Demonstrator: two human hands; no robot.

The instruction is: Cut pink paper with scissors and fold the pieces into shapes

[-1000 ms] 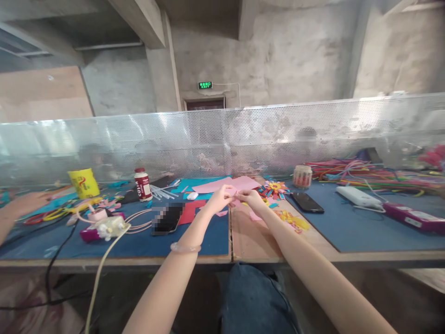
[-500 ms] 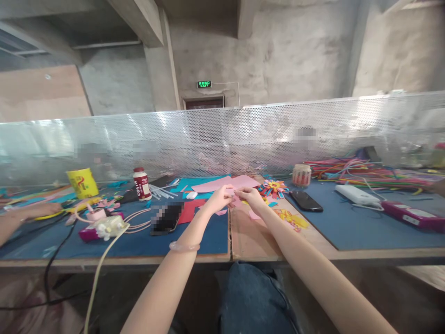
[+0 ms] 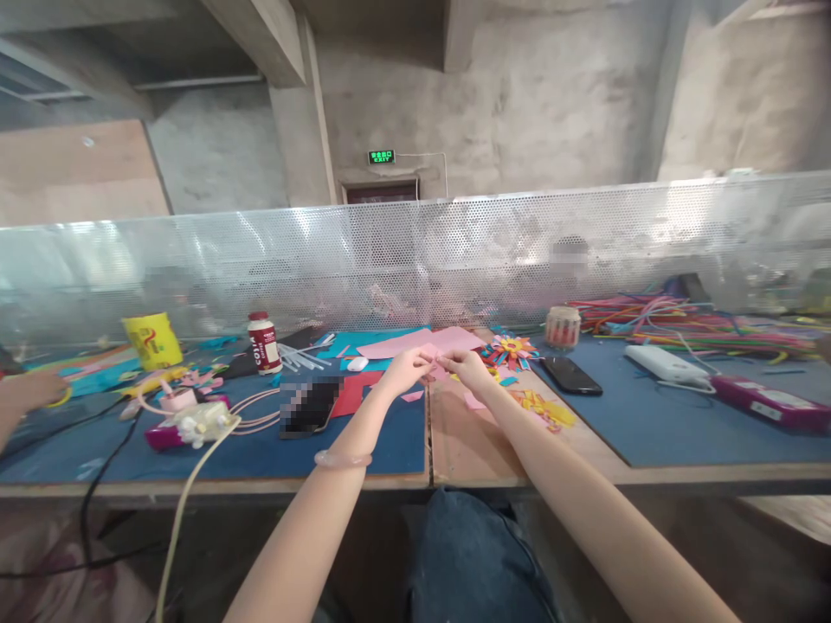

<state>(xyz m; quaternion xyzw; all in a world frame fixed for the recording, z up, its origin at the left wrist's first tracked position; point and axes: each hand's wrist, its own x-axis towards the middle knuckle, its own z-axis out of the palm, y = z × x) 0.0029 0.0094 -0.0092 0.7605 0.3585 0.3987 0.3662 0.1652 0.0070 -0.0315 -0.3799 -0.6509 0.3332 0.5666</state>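
My left hand (image 3: 406,370) and my right hand (image 3: 470,370) meet fingertip to fingertip over the middle of the table. Both are closed in a pinch on a small pink piece (image 3: 429,350), paper or felt, mostly covered by the fingers. Behind them lies a large pink sheet (image 3: 390,346) on a blue sheet (image 3: 344,344). Pink scraps (image 3: 413,397) lie beneath my wrists, and a red sheet (image 3: 351,400) is to the left. Just right of my right hand is a layered flower (image 3: 512,348) in orange, yellow and blue, with yellow pieces (image 3: 542,408) nearer me.
Left stand a red-and-white bottle (image 3: 263,344), a yellow tub (image 3: 151,341) and a cable-filled power strip (image 3: 195,426); a phone (image 3: 312,407) lies closer. Right are a black phone (image 3: 571,375), a jar (image 3: 562,328) and colourful strips (image 3: 675,324). Another person's hand (image 3: 29,391) shows far left.
My hands stay nearly in place, with only slight finger movement on the pink piece. The other person's hand at far left has shifted left.
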